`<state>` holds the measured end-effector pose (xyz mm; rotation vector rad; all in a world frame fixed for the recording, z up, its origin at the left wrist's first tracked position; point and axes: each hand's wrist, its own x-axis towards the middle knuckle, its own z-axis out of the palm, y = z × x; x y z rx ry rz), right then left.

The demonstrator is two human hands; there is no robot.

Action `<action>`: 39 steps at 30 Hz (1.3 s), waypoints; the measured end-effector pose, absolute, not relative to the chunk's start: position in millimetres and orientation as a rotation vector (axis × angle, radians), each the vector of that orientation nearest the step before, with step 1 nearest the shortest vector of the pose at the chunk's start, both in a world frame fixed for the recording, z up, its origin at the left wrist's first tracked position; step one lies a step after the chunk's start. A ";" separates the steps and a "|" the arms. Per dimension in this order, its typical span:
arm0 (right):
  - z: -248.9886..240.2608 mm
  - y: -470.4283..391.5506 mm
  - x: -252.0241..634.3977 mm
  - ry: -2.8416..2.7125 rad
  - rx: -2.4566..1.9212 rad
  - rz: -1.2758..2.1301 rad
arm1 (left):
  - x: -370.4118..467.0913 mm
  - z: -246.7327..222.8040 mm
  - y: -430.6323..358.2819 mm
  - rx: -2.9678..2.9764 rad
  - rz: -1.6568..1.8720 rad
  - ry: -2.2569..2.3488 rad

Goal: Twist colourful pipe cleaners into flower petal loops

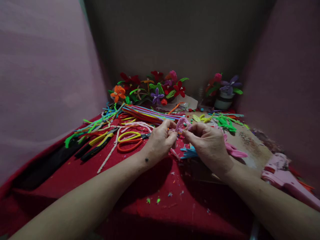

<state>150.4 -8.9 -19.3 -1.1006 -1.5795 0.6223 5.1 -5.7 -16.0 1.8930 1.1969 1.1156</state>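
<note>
Pinching the pink loop [180,123] with your left hand [159,140] and right hand [212,144] | back from the front edge of the desk [140,191] | uneven pulling could kink it

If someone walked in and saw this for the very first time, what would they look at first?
Probably the bright pipe-cleaner flowers bunched along the back of the table. Next, the left hand and right hand in the middle, pinching a looped pink pipe cleaner between them. Then maybe the scissors with one yellow and one red handle, lying left of the hands on the red cloth.
</note>
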 end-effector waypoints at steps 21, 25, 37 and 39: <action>-10.9 6.4 156.6 -1.134 -0.806 1.426 | 7.3 -7.4 -14.8 1.996 0.853 1.126; -10.0 6.4 157.2 -1.071 -0.806 1.437 | 4.9 -3.6 -12.8 1.757 0.796 1.010; -9.8 7.0 157.8 -0.989 -0.799 1.424 | -0.1 6.8 -7.2 1.628 0.647 0.964; -9.8 6.5 157.7 -0.997 -0.798 1.417 | -1.3 7.0 -5.8 1.622 0.627 0.954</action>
